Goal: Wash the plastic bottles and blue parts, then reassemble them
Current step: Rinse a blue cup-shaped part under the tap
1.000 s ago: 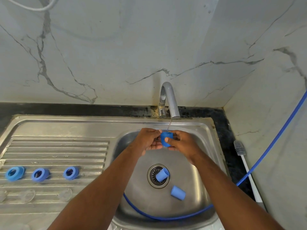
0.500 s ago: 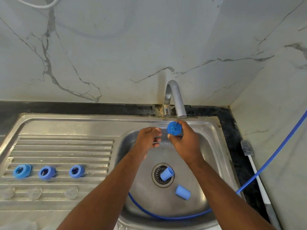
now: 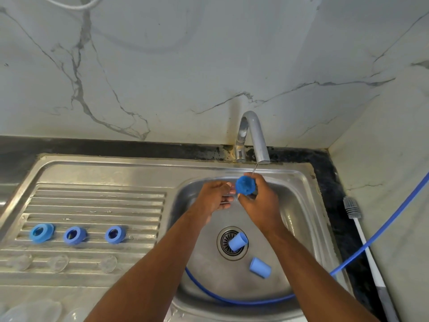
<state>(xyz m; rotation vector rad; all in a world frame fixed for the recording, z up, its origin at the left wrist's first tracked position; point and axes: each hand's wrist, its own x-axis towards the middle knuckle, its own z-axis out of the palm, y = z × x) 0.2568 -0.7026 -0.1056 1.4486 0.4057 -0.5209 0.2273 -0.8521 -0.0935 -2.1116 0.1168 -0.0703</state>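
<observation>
From the head camera, the right hand (image 3: 260, 205) grasps a blue cap (image 3: 246, 185) in curled fingers, holding it over the back of the sink (image 3: 139, 168) under a thin stream from the tap (image 3: 254, 135). The left hand (image 3: 216, 198) sits just beside the cap with fingers loosely bent; whether they touch it cannot be told. Two more blue cups lie in the basin, one on the drain (image 3: 238, 242) and one near it (image 3: 260, 267), beside a blue hose (image 3: 232, 299). Three blue rings (image 3: 74, 235) stand in a row on the drainboard, with clear domed pieces (image 3: 58, 262) in front. A brush (image 3: 352, 209) lies on the counter to the right.
</observation>
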